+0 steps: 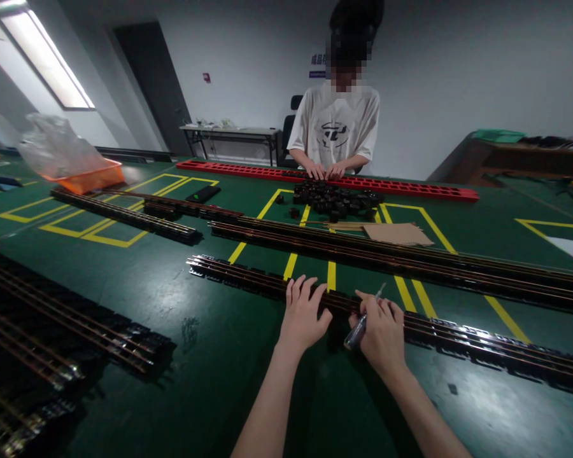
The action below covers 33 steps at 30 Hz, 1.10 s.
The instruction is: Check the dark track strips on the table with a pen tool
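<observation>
A long black rail strip with copper-coloured rods along it crosses the green table in front of me. My left hand rests at its near edge, fingers spread and curved over the strip, thumb apart. Just to the right, my right hand is closed around a slim pen-like tool with a dark grey body and a thin, pale tip pointing up and away. Its index finger stretches over the strip. I cannot tell whether the tool's tip touches anything.
Farther back lies a longer rail strip, with brown cardboard behind it. A co-worker has both hands at a pile of black parts by a red rack. More strips lie left; an orange basket holds a plastic bag.
</observation>
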{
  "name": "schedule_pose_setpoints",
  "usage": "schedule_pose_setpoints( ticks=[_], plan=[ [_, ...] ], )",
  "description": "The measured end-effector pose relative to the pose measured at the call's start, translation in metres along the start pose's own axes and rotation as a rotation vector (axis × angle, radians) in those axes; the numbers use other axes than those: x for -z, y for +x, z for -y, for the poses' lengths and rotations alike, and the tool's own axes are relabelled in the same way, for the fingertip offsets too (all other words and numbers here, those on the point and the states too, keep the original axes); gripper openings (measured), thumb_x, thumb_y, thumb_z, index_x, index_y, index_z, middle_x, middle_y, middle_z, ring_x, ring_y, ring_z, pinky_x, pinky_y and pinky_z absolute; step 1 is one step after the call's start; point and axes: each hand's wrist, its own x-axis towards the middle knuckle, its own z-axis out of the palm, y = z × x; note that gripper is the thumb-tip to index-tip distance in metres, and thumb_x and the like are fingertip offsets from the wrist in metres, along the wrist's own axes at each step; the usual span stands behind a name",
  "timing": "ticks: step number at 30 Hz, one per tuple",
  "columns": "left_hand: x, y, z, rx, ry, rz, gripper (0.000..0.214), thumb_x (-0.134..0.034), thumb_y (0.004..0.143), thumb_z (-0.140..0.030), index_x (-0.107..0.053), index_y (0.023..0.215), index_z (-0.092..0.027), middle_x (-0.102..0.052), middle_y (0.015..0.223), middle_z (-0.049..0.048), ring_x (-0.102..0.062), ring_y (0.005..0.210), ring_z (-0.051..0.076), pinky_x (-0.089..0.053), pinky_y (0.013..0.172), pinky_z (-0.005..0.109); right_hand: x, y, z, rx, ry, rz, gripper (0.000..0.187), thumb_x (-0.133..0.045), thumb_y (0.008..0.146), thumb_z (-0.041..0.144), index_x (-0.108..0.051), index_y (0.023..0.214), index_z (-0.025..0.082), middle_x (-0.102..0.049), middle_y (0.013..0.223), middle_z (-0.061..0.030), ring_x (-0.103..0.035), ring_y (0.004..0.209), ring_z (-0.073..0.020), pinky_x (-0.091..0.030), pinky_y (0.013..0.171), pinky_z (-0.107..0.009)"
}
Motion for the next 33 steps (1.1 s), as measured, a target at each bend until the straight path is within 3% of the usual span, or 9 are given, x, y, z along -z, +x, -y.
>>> schedule_pose_setpoints(
  ticks=[6,12,20,24,28,33],
  plan=[
    [0.000,0.000,0.001,0.006,-0.007,-0.007,0.040,-0.049,0.081,-0.026,-0.050,0.121,-0.023,-0.050,0.129,0.0061,-0.032,0.130,0.027,-0.020,0.112,0.054,0.004,-0.002,-0.006,-0.009,0.074,0.006,0.025,-0.036,0.070,-0.001,-0.045,0.076,0.021,-0.068,0.097,-0.0101,-0.056,0.084,-0.0253,-0.034,0.085,-0.041],
    [0.001,0.001,0.000,0.017,-0.024,-0.001,0.038,-0.047,0.083,-0.028,-0.051,0.120,-0.022,-0.051,0.129,0.0063,-0.032,0.130,0.026,-0.019,0.112,0.054,0.005,-0.001,-0.007,0.051,0.065,0.002,0.013,-0.046,0.072,0.010,-0.041,0.075,0.022,-0.067,0.086,-0.0101,-0.056,0.082,-0.0262,-0.035,0.086,-0.041],
    [0.000,0.001,0.001,0.010,-0.018,-0.005,0.037,-0.047,0.084,-0.029,-0.051,0.120,-0.022,-0.051,0.129,0.0059,-0.032,0.130,0.026,-0.017,0.113,0.053,0.002,0.002,0.000,0.024,-0.015,-0.007,0.007,-0.051,0.079,0.021,-0.045,0.076,0.021,-0.068,0.099,-0.0119,-0.057,0.083,-0.0257,-0.034,0.085,-0.041],
    [0.000,0.001,0.001,0.009,-0.009,0.003,0.038,-0.047,0.084,-0.030,-0.051,0.120,-0.022,-0.050,0.129,0.0063,-0.031,0.130,0.026,-0.016,0.113,0.053,0.002,0.003,0.003,0.021,0.005,0.018,0.009,-0.049,0.076,0.012,-0.046,0.078,0.020,-0.068,0.098,-0.0110,-0.057,0.084,-0.0255,-0.033,0.086,-0.041],
    [0.001,0.001,-0.001,-0.011,0.003,0.012,0.037,-0.048,0.083,-0.030,-0.051,0.120,-0.022,-0.051,0.129,0.0062,-0.032,0.130,0.026,-0.016,0.113,0.053,0.003,0.001,0.002,0.026,0.049,0.034,0.022,-0.039,0.072,-0.001,-0.046,0.078,0.020,-0.068,0.101,-0.0104,-0.057,0.087,-0.0249,-0.033,0.087,-0.040],
    [0.001,0.000,0.000,-0.011,0.013,0.008,0.037,-0.047,0.085,-0.032,-0.051,0.120,-0.023,-0.051,0.128,0.0057,-0.033,0.129,0.026,-0.018,0.112,0.052,0.004,-0.002,-0.004,0.014,0.101,0.021,0.023,-0.039,0.073,-0.001,-0.040,0.075,0.022,-0.067,0.105,-0.0107,-0.057,0.087,-0.0249,-0.034,0.086,-0.040]
  ],
)
